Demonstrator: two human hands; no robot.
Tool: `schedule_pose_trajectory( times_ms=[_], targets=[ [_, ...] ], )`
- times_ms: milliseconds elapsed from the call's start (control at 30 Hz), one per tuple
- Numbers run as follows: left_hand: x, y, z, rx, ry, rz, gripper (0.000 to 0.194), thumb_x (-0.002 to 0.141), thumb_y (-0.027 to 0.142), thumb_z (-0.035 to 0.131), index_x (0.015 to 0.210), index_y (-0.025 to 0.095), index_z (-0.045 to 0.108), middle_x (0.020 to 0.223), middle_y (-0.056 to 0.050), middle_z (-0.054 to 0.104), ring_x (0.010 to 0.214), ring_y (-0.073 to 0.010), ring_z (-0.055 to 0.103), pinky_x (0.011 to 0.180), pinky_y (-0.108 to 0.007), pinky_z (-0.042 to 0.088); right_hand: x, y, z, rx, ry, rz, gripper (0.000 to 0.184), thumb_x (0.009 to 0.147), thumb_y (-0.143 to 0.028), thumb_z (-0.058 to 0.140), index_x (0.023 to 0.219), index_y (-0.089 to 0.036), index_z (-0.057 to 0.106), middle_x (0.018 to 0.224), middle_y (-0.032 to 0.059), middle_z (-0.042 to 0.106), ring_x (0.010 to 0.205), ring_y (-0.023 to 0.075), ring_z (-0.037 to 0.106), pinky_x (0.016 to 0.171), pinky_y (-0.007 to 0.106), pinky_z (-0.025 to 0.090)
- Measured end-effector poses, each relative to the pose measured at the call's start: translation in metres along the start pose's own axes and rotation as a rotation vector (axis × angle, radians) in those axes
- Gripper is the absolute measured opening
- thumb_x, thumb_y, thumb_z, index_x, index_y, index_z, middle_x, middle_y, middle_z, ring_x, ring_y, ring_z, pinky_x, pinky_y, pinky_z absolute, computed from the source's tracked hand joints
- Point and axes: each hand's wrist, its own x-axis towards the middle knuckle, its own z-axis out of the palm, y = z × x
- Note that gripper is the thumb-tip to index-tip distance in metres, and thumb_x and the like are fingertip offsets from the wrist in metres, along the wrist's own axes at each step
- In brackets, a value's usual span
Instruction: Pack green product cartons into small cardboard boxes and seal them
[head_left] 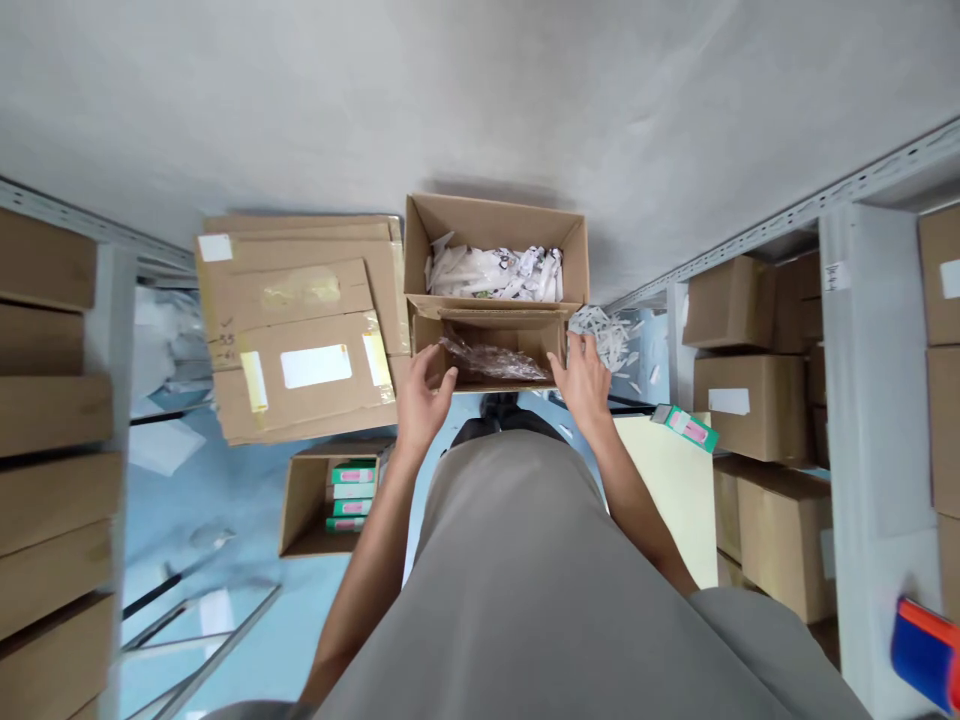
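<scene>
A narrow open cardboard box [489,322] stands right in front of me, with crumpled clear plastic wrap [495,360] lying inside. At its left side is my left hand [426,397], thumb over the near left corner and fingers against the side wall. My right hand [584,382] takes the right side in the same way, its thumb at the rim and its fingers outside. Directly behind it, a larger open cardboard box [495,212] holds crumpled white printed paper or film scraps [499,272].
Flattened cardboard [315,310] is stacked at left. Below it, an open carton [306,505] contains several green-and-white packs [352,492]. Another green pack [688,428] lies on a cream board [675,490] at right. Shelves of boxes [750,400] flank both sides; paper shreds [604,335] cover some floor.
</scene>
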Motion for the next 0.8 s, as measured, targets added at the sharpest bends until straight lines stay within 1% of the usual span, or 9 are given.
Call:
schedule_pose_trajectory(
  times_ms=[67, 200, 267, 367, 467, 567, 633, 733, 800],
  targets=[
    [0.0, 0.005, -0.004, 0.143, 0.055, 0.009, 0.05, 0.108, 0.051, 0.066, 0.147, 0.021, 0.069, 0.155, -0.019, 0.066, 0.147, -0.0368, 0.065, 0.121, -0.056, 0.059, -0.003, 0.006, 0.006, 0.0, -0.03, 0.06, 0.051, 0.119, -0.045, 0.055, 0.16, -0.015, 0.059, 0.154, 0.0226, 0.067, 0.118, 0.0318, 0.078, 0.091, 0.035, 0.058],
    [0.007, 0.005, -0.01, 0.385, 0.15, 0.013, 0.037, 0.102, 0.035, 0.071, 0.136, 0.021, 0.076, 0.167, -0.02, 0.055, 0.155, -0.0407, 0.056, 0.13, -0.06, 0.047, -0.009, 0.009, 0.017, 0.014, -0.159, 0.11, 0.04, 0.121, -0.04, 0.049, 0.141, -0.015, 0.073, 0.131, 0.0196, 0.081, 0.116, 0.0311, 0.079, 0.094, 0.034, 0.056],
    [0.011, 0.003, -0.012, 0.406, 0.091, -0.015, 0.036, 0.1, 0.031, 0.071, 0.134, 0.02, 0.078, 0.163, -0.02, 0.061, 0.152, -0.041, 0.059, 0.129, -0.06, 0.049, -0.013, 0.008, 0.02, 0.027, -0.182, 0.133, 0.039, 0.123, -0.035, 0.043, 0.135, -0.016, 0.076, 0.125, 0.0187, 0.083, 0.116, 0.0299, 0.08, 0.093, 0.033, 0.054],
    [0.013, 0.005, -0.011, 0.408, -0.052, -0.05, 0.037, 0.101, 0.029, 0.067, 0.135, 0.019, 0.079, 0.15, -0.018, 0.073, 0.136, -0.0376, 0.072, 0.123, -0.055, 0.057, -0.027, 0.012, 0.021, 0.057, -0.179, 0.171, 0.039, 0.122, -0.032, 0.043, 0.13, -0.017, 0.078, 0.123, 0.0177, 0.085, 0.114, 0.0294, 0.081, 0.091, 0.032, 0.052],
    [0.008, 0.018, -0.002, 0.463, -0.108, -0.037, 0.038, 0.102, 0.029, 0.066, 0.135, 0.018, 0.081, 0.153, -0.018, 0.072, 0.129, -0.0365, 0.077, 0.119, -0.053, 0.059, -0.051, 0.028, 0.021, 0.108, -0.169, 0.211, 0.039, 0.122, -0.032, 0.044, 0.127, -0.017, 0.079, 0.12, 0.017, 0.086, 0.112, 0.0292, 0.082, 0.088, 0.032, 0.05],
    [-0.002, 0.037, 0.02, 0.502, -0.181, 0.037, 0.038, 0.103, 0.028, 0.063, 0.135, 0.017, 0.082, 0.151, -0.018, 0.074, 0.131, -0.0372, 0.076, 0.119, -0.053, 0.06, -0.088, 0.057, 0.025, 0.151, -0.149, 0.306, 0.037, 0.121, -0.031, 0.046, 0.125, -0.017, 0.08, 0.119, 0.0161, 0.086, 0.108, 0.0284, 0.082, 0.084, 0.032, 0.048],
    [-0.01, 0.051, 0.042, 0.51, -0.265, 0.097, 0.037, 0.102, 0.029, 0.064, 0.133, 0.019, 0.083, 0.15, -0.017, 0.075, 0.125, -0.0355, 0.079, 0.116, -0.052, 0.062, -0.118, 0.08, 0.031, 0.175, -0.149, 0.396, 0.034, 0.12, -0.03, 0.049, 0.122, -0.017, 0.08, 0.116, 0.015, 0.087, 0.105, 0.0276, 0.082, 0.082, 0.031, 0.046],
    [-0.026, 0.071, 0.083, 0.536, -0.397, 0.189, 0.034, 0.101, 0.029, 0.067, 0.13, 0.021, 0.084, 0.147, -0.014, 0.077, 0.111, -0.0316, 0.082, 0.11, -0.048, 0.064, -0.173, 0.115, 0.045, 0.233, -0.165, 0.543, 0.03, 0.119, -0.03, 0.053, 0.117, -0.018, 0.081, 0.108, 0.0126, 0.087, 0.1, 0.0265, 0.081, 0.077, 0.031, 0.043],
    [-0.042, 0.083, 0.115, 0.554, -0.476, 0.263, 0.031, 0.101, 0.028, 0.068, 0.126, 0.022, 0.085, 0.143, -0.012, 0.08, 0.112, -0.0313, 0.082, 0.11, -0.046, 0.063, -0.213, 0.137, 0.057, 0.286, -0.157, 0.641, 0.03, 0.119, -0.031, 0.054, 0.115, -0.018, 0.08, 0.104, 0.011, 0.087, 0.095, 0.0255, 0.081, 0.075, 0.031, 0.041]
  ],
)
